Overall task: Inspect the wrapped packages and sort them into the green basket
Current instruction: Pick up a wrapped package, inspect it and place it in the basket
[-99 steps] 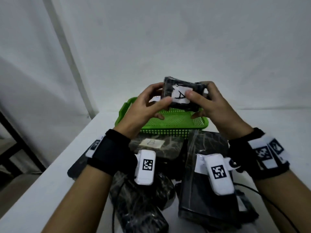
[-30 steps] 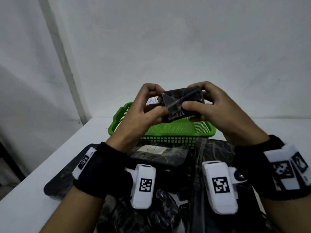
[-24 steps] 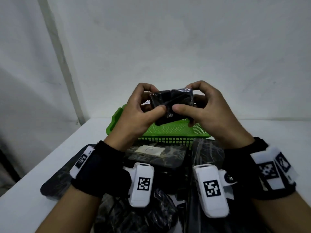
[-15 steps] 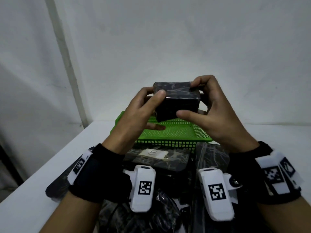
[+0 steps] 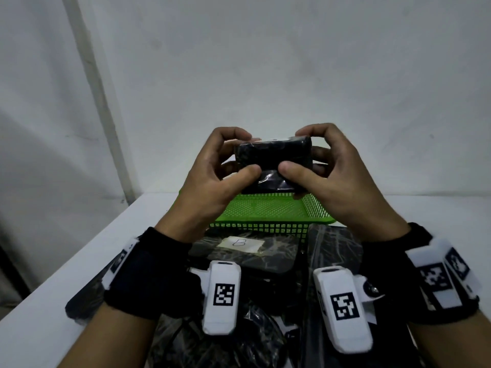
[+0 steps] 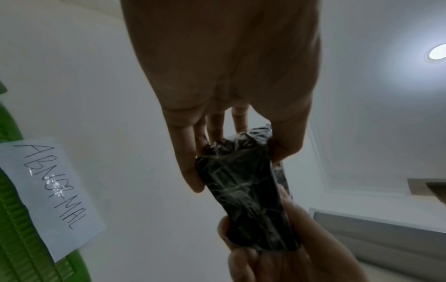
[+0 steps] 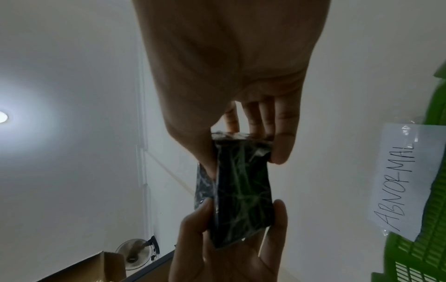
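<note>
The wrapped package, a small dark block in glossy, crinkled film, sat in the air between our two hands, directly above the green basket at the far side of the white table. Our left hand pinched its left end, thumb on the near face and fingers curled over the top; our right hand gripped the right end the same way. The wrist views showed each hand clamped on one end, with a paper label reading ABNORMAL fixed to the basket's rim.

We judged the inspection to be under way, with the drop into the basket to follow. The film looked slick, so a loosened pinch during turning could let the block slip and fall, perhaps onto the rim or outside it. The other wrapped packages lay just in front of the basket, one bearing a small paper tag; our wrists hung above them and could knock them about. We saw no label on the face toward us, so a hasty reading could send the block to the wrong place.
</note>
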Tool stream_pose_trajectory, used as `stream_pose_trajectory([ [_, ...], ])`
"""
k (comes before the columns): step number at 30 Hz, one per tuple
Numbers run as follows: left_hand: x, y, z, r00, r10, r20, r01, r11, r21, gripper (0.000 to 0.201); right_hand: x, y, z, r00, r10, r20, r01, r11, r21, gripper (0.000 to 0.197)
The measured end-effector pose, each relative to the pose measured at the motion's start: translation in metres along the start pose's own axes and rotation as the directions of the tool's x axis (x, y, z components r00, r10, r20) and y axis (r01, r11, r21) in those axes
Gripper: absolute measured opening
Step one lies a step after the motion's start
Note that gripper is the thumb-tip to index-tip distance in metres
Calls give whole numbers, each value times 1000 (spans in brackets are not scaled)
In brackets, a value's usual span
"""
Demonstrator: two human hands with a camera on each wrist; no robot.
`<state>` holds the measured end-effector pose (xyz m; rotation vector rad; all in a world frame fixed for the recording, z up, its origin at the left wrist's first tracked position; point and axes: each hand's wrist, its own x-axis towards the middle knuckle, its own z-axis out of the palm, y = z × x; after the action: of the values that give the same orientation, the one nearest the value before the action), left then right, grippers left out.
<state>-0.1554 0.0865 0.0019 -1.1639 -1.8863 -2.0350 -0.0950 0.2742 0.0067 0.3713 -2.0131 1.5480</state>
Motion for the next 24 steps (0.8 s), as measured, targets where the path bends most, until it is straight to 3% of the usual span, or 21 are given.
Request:
stream_pose_trajectory([
  [6,3,-3,3,975,-210,69,218,965,-147,44,1,2,-7,995,-101,21,101,994,-44,67],
  [8,4,-5,4,980,-197,17,197,963,-183,39,2,3,-11,992,-60,112,65,997,-38,68],
  [10,4,-7,5,990,-139,-22,134,976,-171,33,2,2,-11,981,46,189,-48,999,7,54],
  [12,4,-9,4,996,-78,-31,74,990,-123,35,2,4,-9,977,126,174,-137,989,53,40],
  [16,2,-12,7,999,-15,-28,14,998,-66,39,4,9,-2,994,72,79,-77,995,64,20],
  [21,1,-11,9,999,1,-43,-2,1000,-28,33,1,5,0,996,-21,85,18,999,43,22],
  [24,2,-7,6,995,-75,-63,71,996,-60,27,0,2,0,994,-2,107,-4,998,58,22],
])
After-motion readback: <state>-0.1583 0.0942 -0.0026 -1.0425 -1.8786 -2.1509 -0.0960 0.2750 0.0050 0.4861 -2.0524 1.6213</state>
